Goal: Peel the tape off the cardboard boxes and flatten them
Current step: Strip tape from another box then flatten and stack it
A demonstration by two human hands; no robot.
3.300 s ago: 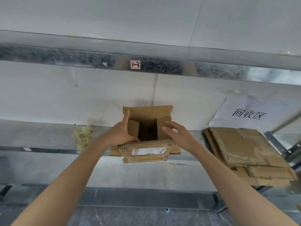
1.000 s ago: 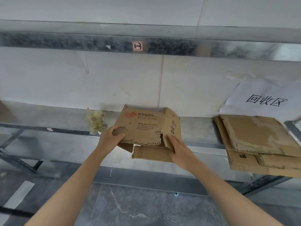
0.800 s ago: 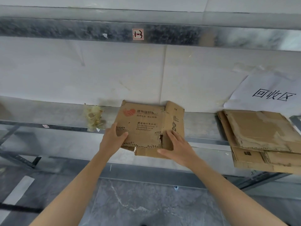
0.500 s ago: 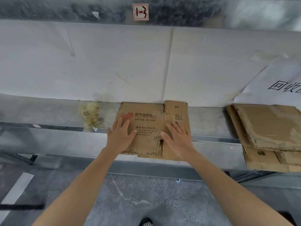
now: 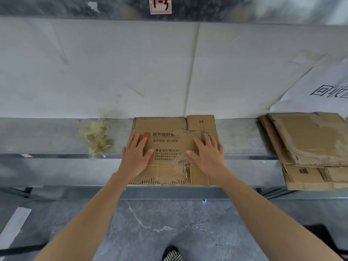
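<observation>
Both my left hand (image 5: 136,156) and right hand (image 5: 208,155) lie flat, fingers straight, on the flattened box (image 5: 174,149) — I should press evenly near the creases.

I hold both arms stretched forward, my left hand (image 5: 136,154) and right hand (image 5: 208,156) flat, palms down, fingers straight, slightly spread.

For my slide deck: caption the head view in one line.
Left hand and right hand press a flattened cardboard box on the metal shelf, beside a wad of crumpled tape.
</observation>
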